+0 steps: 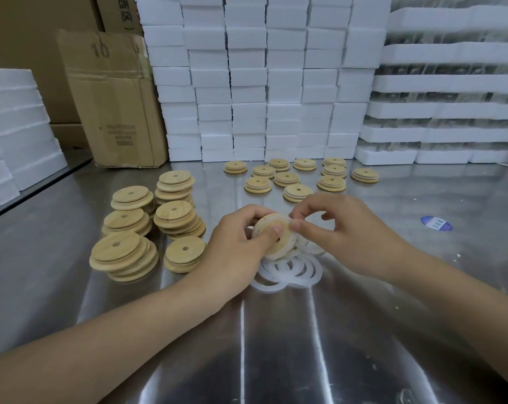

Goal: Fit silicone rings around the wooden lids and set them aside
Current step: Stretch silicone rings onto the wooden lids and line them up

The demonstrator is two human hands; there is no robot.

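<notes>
My left hand (235,246) grips a round wooden lid (279,240) above the steel table, thumb pressed on its face near the centre hole. My right hand (334,225) pinches a white silicone ring (301,243) at the lid's right edge; the ring lies partly around the lid. Beneath the hands lies a loose pile of white silicone rings (290,271). Stacks of bare wooden lids (148,225) stand to the left. Several lids with white rings fitted (298,176) lie singly farther back.
The steel table (276,345) stretches toward me. White foam blocks (261,83) are stacked along the back and right, more foam (14,126) at the left. A cardboard box (116,97) leans at the back left. A blue sticker (436,223) lies on the table's right.
</notes>
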